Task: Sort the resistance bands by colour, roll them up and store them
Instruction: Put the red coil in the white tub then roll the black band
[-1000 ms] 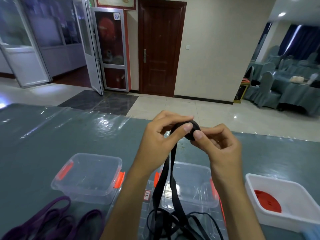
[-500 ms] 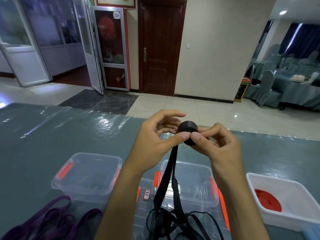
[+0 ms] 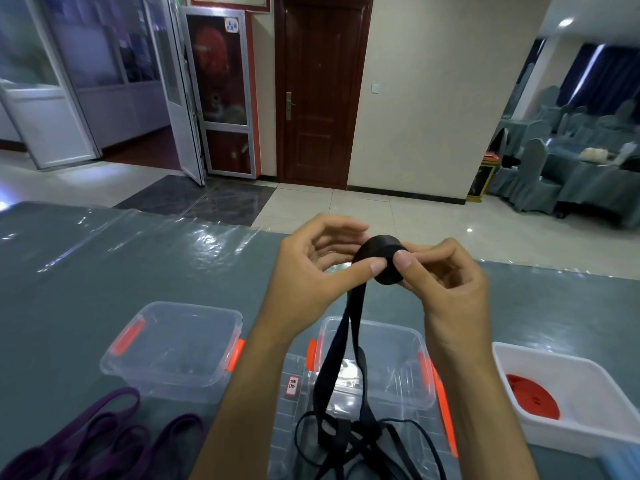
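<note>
Head view: grey tabletop (image 3: 86, 271) fills the lower frame, with two clear bins (image 3: 173, 344) and a white bin (image 3: 568, 368) lower right. Purple bands (image 3: 104, 431) lie lower left. At centre, left hand (image 3: 311, 271) and right hand (image 3: 446, 282) pinch the black roll (image 3: 381, 254), whose loose tail hangs straight down.

A single wide-angle head view looks forward and down from close above the near table (image 3: 104, 271), hands at centre, clear bins just below, with the door (image 3: 320, 91) and floor far beyond.
</note>
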A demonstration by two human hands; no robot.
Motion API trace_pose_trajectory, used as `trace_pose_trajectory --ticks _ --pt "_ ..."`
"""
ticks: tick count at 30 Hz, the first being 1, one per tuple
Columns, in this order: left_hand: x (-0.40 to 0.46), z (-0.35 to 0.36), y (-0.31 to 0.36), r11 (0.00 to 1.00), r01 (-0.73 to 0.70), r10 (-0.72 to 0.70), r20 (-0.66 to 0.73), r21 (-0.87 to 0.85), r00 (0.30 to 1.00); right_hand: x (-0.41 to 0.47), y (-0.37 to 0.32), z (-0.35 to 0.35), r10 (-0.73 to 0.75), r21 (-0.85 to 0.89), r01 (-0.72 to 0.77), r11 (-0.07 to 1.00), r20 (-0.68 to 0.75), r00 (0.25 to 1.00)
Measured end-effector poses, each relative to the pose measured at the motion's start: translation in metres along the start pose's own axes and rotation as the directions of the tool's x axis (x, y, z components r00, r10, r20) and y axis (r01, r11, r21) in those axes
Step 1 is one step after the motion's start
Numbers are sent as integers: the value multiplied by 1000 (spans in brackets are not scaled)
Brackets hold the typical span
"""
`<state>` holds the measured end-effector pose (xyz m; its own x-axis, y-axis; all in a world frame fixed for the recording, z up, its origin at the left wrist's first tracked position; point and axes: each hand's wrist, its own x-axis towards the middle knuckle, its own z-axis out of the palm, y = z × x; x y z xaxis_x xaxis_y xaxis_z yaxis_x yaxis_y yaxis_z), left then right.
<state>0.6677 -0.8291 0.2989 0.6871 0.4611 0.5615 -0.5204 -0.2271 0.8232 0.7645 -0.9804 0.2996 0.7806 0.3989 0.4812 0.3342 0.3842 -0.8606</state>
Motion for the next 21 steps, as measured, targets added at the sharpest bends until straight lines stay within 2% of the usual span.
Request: trace_pose_trajectory --ticks 5,9,13,18,21 --pt "2 9 3 999 -41 40 42 18 998 0 -3 4 -33 142 46 989 -91 995" --pt "5 2 7 997 -60 59 38 47 998 1 -4 2 7 157 -7 988 0 1000" --pt "4 3 8 999 -31 30 -28 -24 999 2 -2 -1 69 122 -74 990 43 997" --pt "5 -3 7 999 -54 54 82 -6 995 2 -7 3 -5 191 0 982 24 1000" --pt "4 -9 9 999 -41 40 92 4 995 1 -6 4 37 222 -55 973 83 996"
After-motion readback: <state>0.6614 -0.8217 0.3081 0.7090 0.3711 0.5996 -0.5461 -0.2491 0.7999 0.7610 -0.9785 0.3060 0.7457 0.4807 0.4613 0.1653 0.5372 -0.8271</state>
